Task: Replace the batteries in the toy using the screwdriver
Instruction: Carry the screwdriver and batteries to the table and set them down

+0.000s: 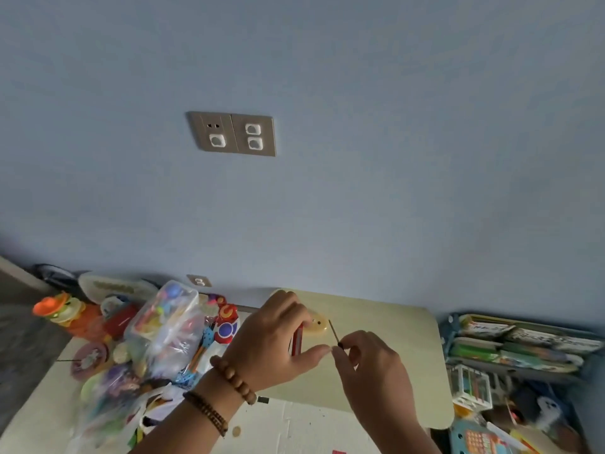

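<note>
While the left hand [271, 342] curls around a red screwdriver handle [298, 340], the right hand [373, 365] pinches a thin metal shaft [334, 332] between thumb and forefinger. Just behind them, the yellow toy [319, 323] lies on the worktop [393, 322].

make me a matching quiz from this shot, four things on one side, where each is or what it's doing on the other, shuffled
1 left hand
2 right hand
3 yellow toy
4 bag of toys

a on the table beyond the hands
b pinches a thin rod
c left of both hands
d grips a red item

Pairs: 1-d, 2-b, 3-a, 4-c
</note>
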### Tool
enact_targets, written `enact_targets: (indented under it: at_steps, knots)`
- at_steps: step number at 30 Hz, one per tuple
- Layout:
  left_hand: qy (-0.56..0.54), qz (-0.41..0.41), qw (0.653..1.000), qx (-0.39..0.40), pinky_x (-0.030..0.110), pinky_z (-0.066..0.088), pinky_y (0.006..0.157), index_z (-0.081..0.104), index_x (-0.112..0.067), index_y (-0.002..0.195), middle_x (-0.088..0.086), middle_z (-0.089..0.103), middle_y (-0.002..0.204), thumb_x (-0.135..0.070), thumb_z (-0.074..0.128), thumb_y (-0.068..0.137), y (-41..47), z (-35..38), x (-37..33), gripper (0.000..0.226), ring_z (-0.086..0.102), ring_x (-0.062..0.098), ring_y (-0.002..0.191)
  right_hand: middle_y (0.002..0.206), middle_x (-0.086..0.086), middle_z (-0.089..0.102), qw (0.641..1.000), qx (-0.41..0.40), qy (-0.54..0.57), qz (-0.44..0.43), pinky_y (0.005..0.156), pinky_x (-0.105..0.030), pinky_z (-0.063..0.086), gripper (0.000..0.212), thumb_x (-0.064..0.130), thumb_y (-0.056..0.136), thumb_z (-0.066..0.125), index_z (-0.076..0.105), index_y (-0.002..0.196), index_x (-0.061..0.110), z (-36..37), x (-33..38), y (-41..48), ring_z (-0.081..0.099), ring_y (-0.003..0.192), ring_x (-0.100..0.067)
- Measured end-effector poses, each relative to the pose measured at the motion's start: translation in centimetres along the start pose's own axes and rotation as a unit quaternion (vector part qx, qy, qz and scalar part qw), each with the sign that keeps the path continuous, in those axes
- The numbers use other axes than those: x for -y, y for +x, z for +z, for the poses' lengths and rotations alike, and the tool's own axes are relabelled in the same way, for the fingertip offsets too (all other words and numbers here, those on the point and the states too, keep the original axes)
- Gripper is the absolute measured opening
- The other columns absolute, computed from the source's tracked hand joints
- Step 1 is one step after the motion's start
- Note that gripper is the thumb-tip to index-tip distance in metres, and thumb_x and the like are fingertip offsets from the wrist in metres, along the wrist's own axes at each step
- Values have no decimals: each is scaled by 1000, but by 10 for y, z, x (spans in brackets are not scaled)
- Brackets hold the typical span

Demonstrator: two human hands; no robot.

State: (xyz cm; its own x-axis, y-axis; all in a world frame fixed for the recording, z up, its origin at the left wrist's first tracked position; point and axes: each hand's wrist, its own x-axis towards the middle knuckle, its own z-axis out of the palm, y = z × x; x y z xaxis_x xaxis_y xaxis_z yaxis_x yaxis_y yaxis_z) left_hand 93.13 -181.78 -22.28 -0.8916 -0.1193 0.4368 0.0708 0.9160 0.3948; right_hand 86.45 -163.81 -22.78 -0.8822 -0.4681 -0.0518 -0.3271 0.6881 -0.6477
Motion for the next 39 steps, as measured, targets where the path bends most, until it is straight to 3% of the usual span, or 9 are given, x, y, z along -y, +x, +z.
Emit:
enact_targets:
  at_steps: [7, 19, 26, 31, 39]
  knots:
    - [14, 10, 999, 31, 17, 53, 57, 63, -18, 87, -1, 62, 90, -62, 70, 76, -40, 70, 46, 46, 57, 7, 76, 71, 14, 62, 999, -24, -2, 29, 58, -27, 50, 9, 37, 87, 71, 65, 83, 31, 67, -41, 14, 61, 65, -8]
    - [60, 54, 996, 25, 25, 55, 57, 65, -14, 83, -1, 57, 83, -61, 66, 80, -174, 326, 213, 47, 54, 12, 74, 67, 10, 64, 995, -84, -39, 33, 55, -31, 50, 10, 33, 86, 72, 69, 81, 26, 328, -239, 41, 63, 62, -14]
    - [87, 34, 995, -18, 29, 53, 56, 62, -13, 81, -1, 56, 82, -63, 66, 79, -220, 431, 280, 50, 54, 15, 71, 59, 9, 64, 988, -147, -24, -47, 57, -29, 51, 9, 21, 84, 77, 76, 91, 16, 431, -326, 62, 63, 57, -16]
    - [88, 34, 996, -11, 35, 53, 57, 59, -14, 79, -2, 55, 80, -58, 70, 75, -228, 452, 291, 46, 54, 17, 70, 64, 3, 72, 986, -145, -18, -74, 62, -32, 55, 15, 22, 85, 75, 74, 97, 14, 455, -351, 71, 68, 61, -23]
    - [98, -8, 995, 12, 32, 53, 56, 58, -17, 80, -4, 53, 82, -62, 67, 75, -219, 470, 303, 46, 51, 13, 73, 66, 1, 65, 984, -142, -28, -108, 52, -35, 53, 8, 11, 79, 77, 69, 83, 13, 463, -362, 95, 61, 55, -23]
